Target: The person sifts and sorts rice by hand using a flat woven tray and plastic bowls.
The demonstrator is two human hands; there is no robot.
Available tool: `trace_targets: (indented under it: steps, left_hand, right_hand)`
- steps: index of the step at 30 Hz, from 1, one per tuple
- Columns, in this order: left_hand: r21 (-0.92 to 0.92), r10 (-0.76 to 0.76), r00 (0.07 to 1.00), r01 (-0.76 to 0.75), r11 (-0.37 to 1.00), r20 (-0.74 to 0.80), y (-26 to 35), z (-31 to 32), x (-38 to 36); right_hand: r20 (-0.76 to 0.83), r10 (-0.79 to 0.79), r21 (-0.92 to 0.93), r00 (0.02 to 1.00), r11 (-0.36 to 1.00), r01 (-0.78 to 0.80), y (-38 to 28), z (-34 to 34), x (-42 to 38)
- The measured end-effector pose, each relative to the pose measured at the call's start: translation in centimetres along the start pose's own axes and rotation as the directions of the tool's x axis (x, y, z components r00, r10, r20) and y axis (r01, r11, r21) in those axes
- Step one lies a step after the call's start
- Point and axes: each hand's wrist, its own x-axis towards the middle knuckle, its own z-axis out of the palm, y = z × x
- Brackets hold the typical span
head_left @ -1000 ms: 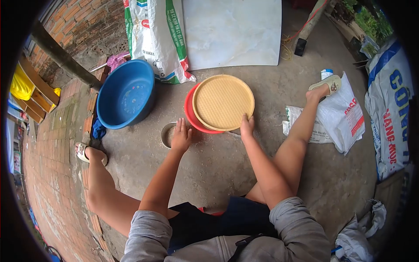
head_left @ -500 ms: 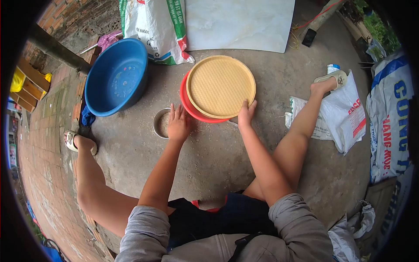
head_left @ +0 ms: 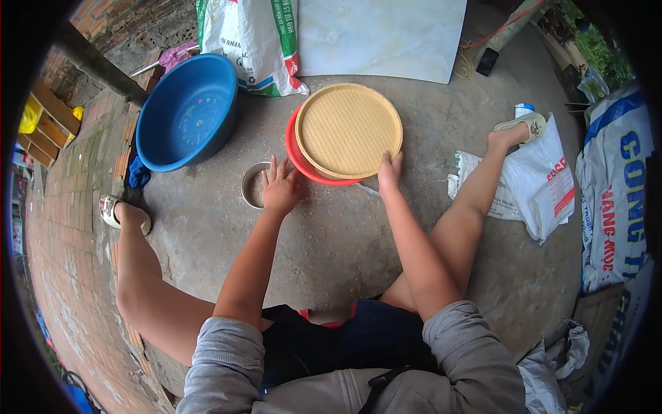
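Observation:
A round tan woven tray (head_left: 348, 130) lies on top of a red plastic basin (head_left: 298, 155) on the concrete floor. My right hand (head_left: 389, 171) holds the tray's near rim, fingers on its edge. My left hand (head_left: 278, 188) is spread flat, fingers apart, over the ground between the red basin and a small metal bowl (head_left: 251, 185) that holds some grain. It touches neither clearly. My bare legs stretch out on both sides.
A large blue basin (head_left: 185, 114) stands at the left by a brick wall. A printed sack (head_left: 254, 38) and a pale tile slab (head_left: 381, 36) lean at the back. White plastic bags (head_left: 541, 179) lie at the right, near my sandalled foot (head_left: 516, 127).
My left hand has slid forward beside the metal bowl. My right hand has shifted a little along the tray's rim. The view has tilted slightly.

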Motion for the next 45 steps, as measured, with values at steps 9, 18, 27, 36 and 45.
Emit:
trace_targets:
  steps: [9, 18, 27, 36, 45]
  left_hand:
    - [0.021, -0.028, 0.997, 0.026, 0.999, 0.068, 0.2, -0.8, 0.1]
    - [-0.436, -0.401, 0.9, 0.435, 0.788, 0.173, 1.5, -2.0, 3.1]
    - [-0.364, -0.249, 0.944, 0.314, 0.877, 0.215, 0.5, -0.6, 2.3]
    - [-0.241, -0.18, 0.908, 0.285, 0.928, 0.378, 1.0, -1.1, 1.6]
    - [-0.16, 0.004, 0.977, 0.031, 0.987, 0.214, -0.4, -0.9, -1.2]
  right_hand:
    - [-0.014, -0.025, -0.07, 1.0, 0.997, 0.024, 0.9, 0.1, 0.2]
    - [-0.006, -0.222, -0.158, 0.975, 0.963, 0.218, 0.4, 0.0, 0.1]
    - [0.124, -0.189, -0.236, 0.974, 0.948, 0.214, 0.3, -0.2, 0.7]
    - [0.178, -0.068, -0.224, 0.982, 0.969, 0.108, 0.3, -0.3, -0.1]
    - [0.149, 0.128, -0.2, 0.98, 0.975, -0.096, 0.3, -0.3, -1.0]
